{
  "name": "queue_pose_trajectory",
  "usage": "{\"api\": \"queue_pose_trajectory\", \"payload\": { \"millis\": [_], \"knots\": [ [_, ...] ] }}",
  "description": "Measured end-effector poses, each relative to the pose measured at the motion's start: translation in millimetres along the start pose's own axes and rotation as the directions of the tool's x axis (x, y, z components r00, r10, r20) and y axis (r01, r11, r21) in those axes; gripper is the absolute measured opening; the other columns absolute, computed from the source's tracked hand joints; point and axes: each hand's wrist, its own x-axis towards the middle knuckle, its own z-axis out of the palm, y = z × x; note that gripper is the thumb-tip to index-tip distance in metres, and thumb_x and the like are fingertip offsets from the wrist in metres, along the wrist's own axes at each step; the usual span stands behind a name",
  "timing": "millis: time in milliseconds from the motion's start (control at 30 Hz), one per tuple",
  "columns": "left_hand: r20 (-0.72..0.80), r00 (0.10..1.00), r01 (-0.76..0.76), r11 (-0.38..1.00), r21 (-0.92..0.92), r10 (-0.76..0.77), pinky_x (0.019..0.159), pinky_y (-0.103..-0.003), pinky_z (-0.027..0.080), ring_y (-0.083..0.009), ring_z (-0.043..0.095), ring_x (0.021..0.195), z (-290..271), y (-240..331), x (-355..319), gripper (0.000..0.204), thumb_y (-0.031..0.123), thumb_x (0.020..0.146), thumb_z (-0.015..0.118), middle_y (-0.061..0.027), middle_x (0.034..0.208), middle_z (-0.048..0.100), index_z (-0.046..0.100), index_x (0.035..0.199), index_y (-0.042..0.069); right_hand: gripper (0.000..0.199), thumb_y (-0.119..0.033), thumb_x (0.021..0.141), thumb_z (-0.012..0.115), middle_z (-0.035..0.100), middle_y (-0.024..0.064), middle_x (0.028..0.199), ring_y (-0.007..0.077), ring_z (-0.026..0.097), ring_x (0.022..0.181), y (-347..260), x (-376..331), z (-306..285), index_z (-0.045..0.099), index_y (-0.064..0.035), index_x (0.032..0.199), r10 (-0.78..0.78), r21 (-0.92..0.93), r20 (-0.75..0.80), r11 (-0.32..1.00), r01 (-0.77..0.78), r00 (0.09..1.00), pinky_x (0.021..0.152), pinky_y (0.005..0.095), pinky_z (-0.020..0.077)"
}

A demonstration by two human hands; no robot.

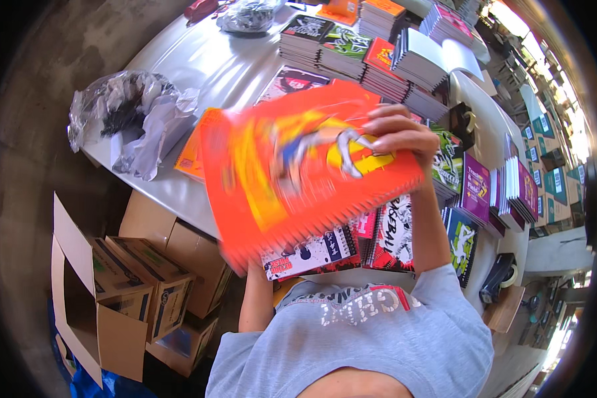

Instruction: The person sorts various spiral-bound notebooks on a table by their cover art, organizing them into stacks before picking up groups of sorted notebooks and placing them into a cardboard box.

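A spiral-bound notebook [298,166] with a red-orange cover and a yellow figure print is held up in front of me, tilted and blurred by motion. My right hand [404,136] grips its right end, with the fingers over the cover. Behind the notebook's lower left corner my left forearm goes up, and that hand is hidden. Under the raised notebook lie other spiral notebooks on the table: a white, black and red one [312,252] and a white one with black splashes [393,235]. An orange notebook [191,156] shows partly at the left.
Stacks of notebooks [385,66] line the far right of the white table [225,60]. Purple notebooks [474,186] stand at the right, near a tape dispenser [501,278]. Crumpled plastic and paper [139,113] sit at the left edge. Cardboard boxes [123,285] stand below on the left.
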Motion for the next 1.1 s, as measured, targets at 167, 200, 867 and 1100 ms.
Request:
{"api": "queue_pose_trajectory", "payload": {
  "millis": [167, 200, 867, 1100],
  "knots": [
    [-0.006, 0.999, 0.04, 0.997, -0.073, -0.041, 0.089, -0.044, 0.046, -0.0299, 0.051, 0.107, 49.5, -26.3, 0.1, 0.088, 0.056, 0.064, 0.062, -0.0165, 0.121, 0.048, 0.034, 0.13, 0.004, 0.022, -0.024, 0.074, 0.065, 0.067, 0.0094, 0.087, 0.0205, 0.06, 0.083, -31.3, -5.1, 8.7, 0.07, -0.0082, 0.088, 0.087, 0.139, 0.104, 0.985, -0.101, 0.991, 0.084, 0.0387, 0.0434],
    [-0.027, 0.999, 0.031, 0.998, -0.06, -0.033, 0.089, -0.044, 0.045, -0.0299, 0.051, 0.108, 57.3, -30.9, 0.8, 0.09, 0.057, 0.064, 0.063, -0.0166, 0.122, 0.048, 0.033, 0.13, 0.004, 0.022, -0.023, 0.073, 0.064, 0.067, 0.0067, 0.091, 0.0184, 0.059, 0.085, -36.2, -7.6, 5.6, 0.07, -0.0104, 0.09, 0.087, 0.054, 0.082, 0.994, -0.092, 0.993, 0.083, 0.0354, 0.0434],
    [0.115, 0.993, 0.029, 0.986, -0.162, -0.01, 0.093, -0.05, 0.041, -0.0355, 0.045, 0.113, 88.3, -87.1, 3.2, 0.093, 0.041, 0.059, 0.066, -0.019, 0.128, 0.04, 0.025, 0.134, 0.005, 0.051, -0.015, 0.08, 0.055, 0.042, 0.0223, 0.129, 0.0297, 0.04, 0.122, 76.6, -188.5, -82.9, 0.041, -0.0042, 0.128, 0.82, -0.9, -0.033, 0.224, -0.373, 0.571, 0.102, 0.0372, 0.0307],
    [0.134, 0.987, 0.114, 0.982, -0.15, -0.094, 0.091, -0.046, 0.043, -0.0329, 0.049, 0.11, 97.4, -87.4, -8.6, 0.091, 0.032, 0.056, 0.066, -0.0181, 0.128, 0.042, 0.028, 0.132, 0.001, 0.018, -0.003, 0.08, 0.058, 0.066, 0.0118, 0.094, 0.0218, 0.062, 0.091, 44.9, -166.3, -99.4, 0.066, -0.0048, 0.096, 0.71, -0.093, -0.366, 0.616, -0.782, 0.602, 0.089, 0.0312, 0.0443]
  ]
}}
